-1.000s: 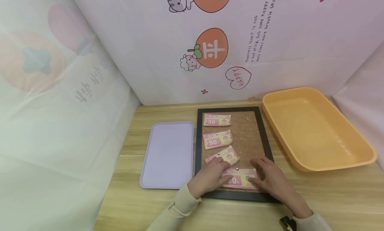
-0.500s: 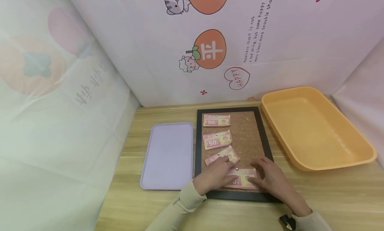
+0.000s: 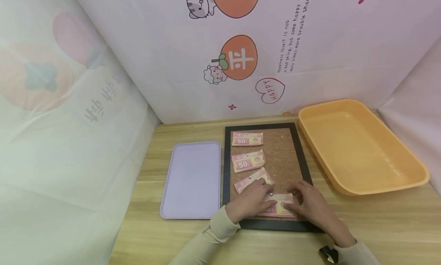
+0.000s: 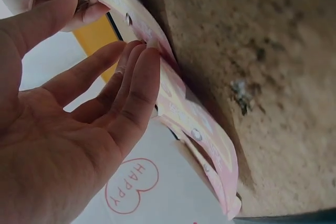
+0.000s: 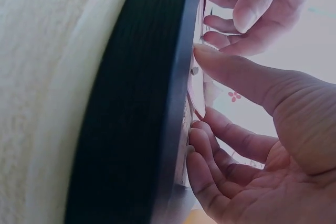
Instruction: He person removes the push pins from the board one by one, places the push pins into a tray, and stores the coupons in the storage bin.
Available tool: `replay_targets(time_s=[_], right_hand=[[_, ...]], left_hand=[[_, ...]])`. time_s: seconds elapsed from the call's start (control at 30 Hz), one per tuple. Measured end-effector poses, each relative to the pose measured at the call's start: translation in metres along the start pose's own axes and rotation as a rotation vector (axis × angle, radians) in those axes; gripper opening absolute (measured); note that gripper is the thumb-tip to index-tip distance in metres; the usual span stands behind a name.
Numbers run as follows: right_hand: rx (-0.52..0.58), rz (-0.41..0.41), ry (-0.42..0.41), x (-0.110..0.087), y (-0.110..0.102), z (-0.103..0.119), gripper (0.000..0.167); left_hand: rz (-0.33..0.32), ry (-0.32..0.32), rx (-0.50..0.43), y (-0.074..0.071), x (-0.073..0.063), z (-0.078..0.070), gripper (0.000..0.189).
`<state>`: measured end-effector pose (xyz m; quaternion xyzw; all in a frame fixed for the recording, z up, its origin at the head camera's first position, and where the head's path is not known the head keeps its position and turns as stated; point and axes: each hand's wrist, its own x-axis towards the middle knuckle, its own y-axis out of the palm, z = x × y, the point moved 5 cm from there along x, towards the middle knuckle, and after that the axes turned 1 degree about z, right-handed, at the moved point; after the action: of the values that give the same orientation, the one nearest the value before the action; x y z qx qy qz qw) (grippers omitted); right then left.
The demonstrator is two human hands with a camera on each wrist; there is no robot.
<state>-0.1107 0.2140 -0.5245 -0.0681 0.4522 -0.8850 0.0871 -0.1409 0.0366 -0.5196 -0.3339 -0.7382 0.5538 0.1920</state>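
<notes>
Several pink-and-yellow paper coupons marked 50 hang down the left part of a cork board (image 3: pixel 287 154), each with a silver pushpin at its top. My left hand (image 3: pixel 249 200) lies over the left part of the lowest coupon (image 3: pixel 277 210) and overlaps the tilted coupon (image 3: pixel 245 182) above it. Its fingertips touch the paper in the left wrist view, fingers mostly straight, thumb apart. A pushpin (image 3: pixel 271 195) shows between thumb and index finger. My right hand (image 3: pixel 313 205) holds the lowest coupon's right end, thumb on its face and curled fingers at its edge.
A lilac tray (image 3: pixel 193 181) lies left of the board. At the right stands a deep yellow bin (image 3: pixel 361 150), close to the board's black frame (image 3: pixel 304 161). Printed white cloth (image 3: pixel 179 89) walls in the back and sides of the wooden table (image 3: pixel 144 234).
My left hand has shifted slightly right over the lowest coupon, baring more of the tilted coupon's left end. The right hand stays at the coupon's right end. The head view has shifted slightly.
</notes>
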Motion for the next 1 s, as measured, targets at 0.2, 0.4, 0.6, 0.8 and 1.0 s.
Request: replay_targets(time_s=[0.2, 0.4, 0.6, 0.8, 1.0], right_hand=[[0.025, -0.006, -0.001, -0.0011, 0.0007, -0.0004, 0.043], [0.043, 0.004, 0.027, -0.0001, 0.0023, -0.0015, 0.040], [0.108, 0.013, 0.053, -0.0001, 0.0060, -0.0029, 0.040], [0.145, 0.044, 0.097, 0.0012, 0.0090, -0.0063, 0.040], [0.164, 0.056, 0.100, 0.0011, 0.0083, -0.0056, 0.040]], left_hand=[[-0.015, -0.011, -0.030, -0.0007, 0.0002, -0.0006, 0.038], [-0.038, -0.002, -0.033, -0.0009, -0.0006, -0.0012, 0.036], [-0.036, 0.004, -0.026, -0.0009, 0.0000, -0.0026, 0.032], [-0.032, 0.007, -0.023, 0.0004, 0.0008, -0.0015, 0.030], [-0.033, 0.010, -0.021, 0.0018, 0.0025, -0.0003, 0.027]])
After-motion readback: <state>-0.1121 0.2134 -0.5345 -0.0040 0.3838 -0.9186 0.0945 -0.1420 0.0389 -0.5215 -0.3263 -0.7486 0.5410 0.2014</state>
